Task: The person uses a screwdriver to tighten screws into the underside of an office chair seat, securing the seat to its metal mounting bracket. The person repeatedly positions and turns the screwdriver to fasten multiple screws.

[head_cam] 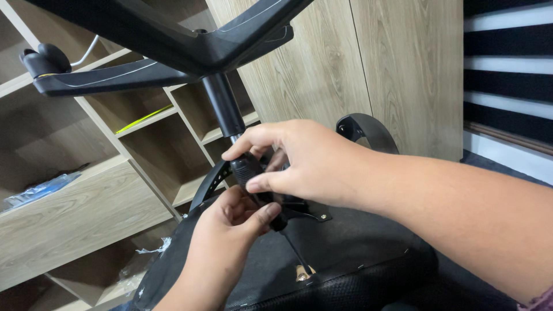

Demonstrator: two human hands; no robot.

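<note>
**Both hands on the column of an upturned office chair**

- Wooden shelving (69, 201) fills the left and back: open light-wood compartments, tilted in this view. Plain wood panels of the same finish to the right of it. Dark wall with pale horizontal stripes at far right.
- Chair seat (345, 253) lies upside down at bottom centre, black fabric underside facing up, padded edge toward the camera. A curved black armrest (368, 129) sticks up behind the right hand; another one curves up on the left, just under the column.
- Chair base (173, 40) is at the top, black star-shaped legs spreading out. One leg runs left and ends in a caster (40, 57).
- Black column (222, 103) runs from the hub of the base down toward the seat underside. Its lower, narrower part disappears between the two hands.
- Right hand (305, 161) comes in from the right, forearm across the frame. Thumb and fingers curled around the lower column, index finger on top, thumb underneath. Closed grip, not spread.
- Left hand (230, 224) comes up from below, directly under the right hand and touching it. Fingers folded in, thumb pressed against a black part at the foot of the column. Can't tell exactly what that part is.
- Black mounting plate (314, 216) on the seat underside, mostly hidden by the hands.
- Thin dark rod (294, 250) slants from under the left thumb to the seat's edge.
- Crumpled clear plastic wrap (138, 265) at lower left beside the seat; a bluish plastic bag (40, 190) on a shelf.
</note>
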